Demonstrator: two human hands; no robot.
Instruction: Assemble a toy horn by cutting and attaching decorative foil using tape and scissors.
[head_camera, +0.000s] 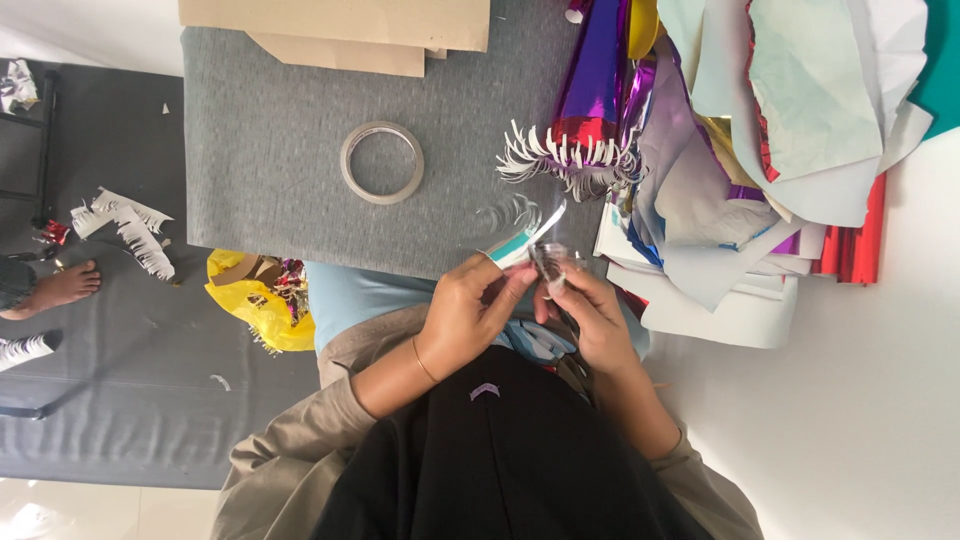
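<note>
Left hand (470, 305): fingers closed, pinching a teal-and-white paper strip (517, 245) between thumb and fingertips, just above the lap and at the near edge of the grey table (270, 140). Right hand (590, 315): fingers closed around a small shiny silver piece (550, 265) (exact kind not discernible at this size), held touching or just beside the strip. Both hands close together, fingertips nearly meeting over the held pieces.

On the table, well apart from the hands: a roll of clear tape (381, 162), lying flat near the middle. Farther back, at the far edge: flat brown cardboard sheets (340, 30). To the right of the tape roll: a purple and red foil cone (590, 90), lying on its side, trimmed at its wide end with a white paper fringe (560, 160). Beside the cone, overhanging the right table edge: a loose stack of coloured paper and foil sheets (780, 150) (white, pale green, red, purple, teal).

On the dark floor mat (120, 380) to the left: a yellow plastic bag (255, 300) containing scraps, partly tucked under the table edge; white fringed paper offcuts (125, 230); another person's bare foot (60, 288) at the left border. Thin bracelet (424, 360) visible on the left wrist.
</note>
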